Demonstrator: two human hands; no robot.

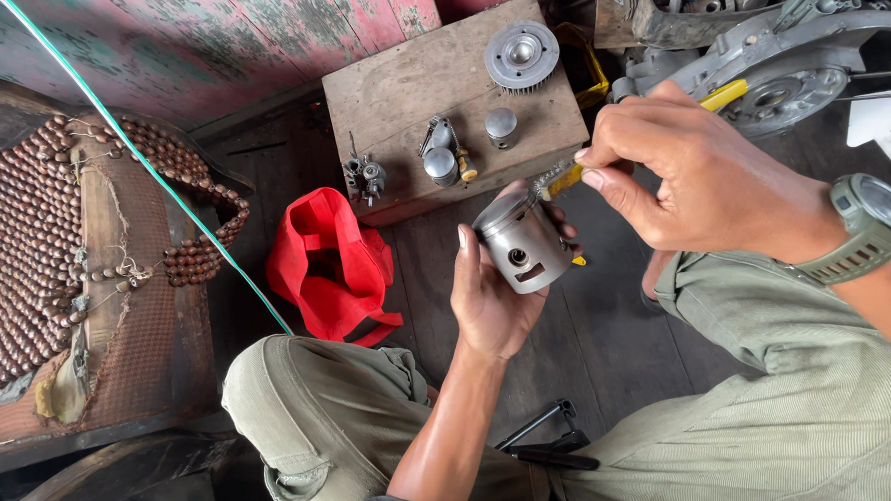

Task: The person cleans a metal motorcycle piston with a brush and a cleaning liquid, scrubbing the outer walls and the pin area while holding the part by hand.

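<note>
Piston (522, 246), grey metal with a round pin hole and a slot in its side, sits upright in the left hand (493, 298) at the middle of the scene, above the dark wooden floor (602, 338). The left hand's grip is closed around it from below and behind, fingertips showing past its far right edge. The right hand (704, 182) comes in from the right, its grip pinched narrow on a small tool with a yellow handle (561, 178), whose tip touches the piston's top rim. A green watch (872, 227) sits on the right wrist.

Just beyond the hands stands a low wooden box (452, 91) serving as a worktop. On it lie a finned round metal part (521, 55) at the far right corner, two small metal cylinders (501, 126) nearer the middle, and a small carburettor-like piece (365, 175) at its near left edge. A red cloth bag (333, 266) lies open on the floor to the left of the piston, near the box. Farther left is a beaded seat cover (24, 262) on a worn seat. At far right rests a grey engine casing (774, 64). Olive trousers (328, 416) cover the knees in the near part of the view, with a black tool (547, 445) lying between them
</note>
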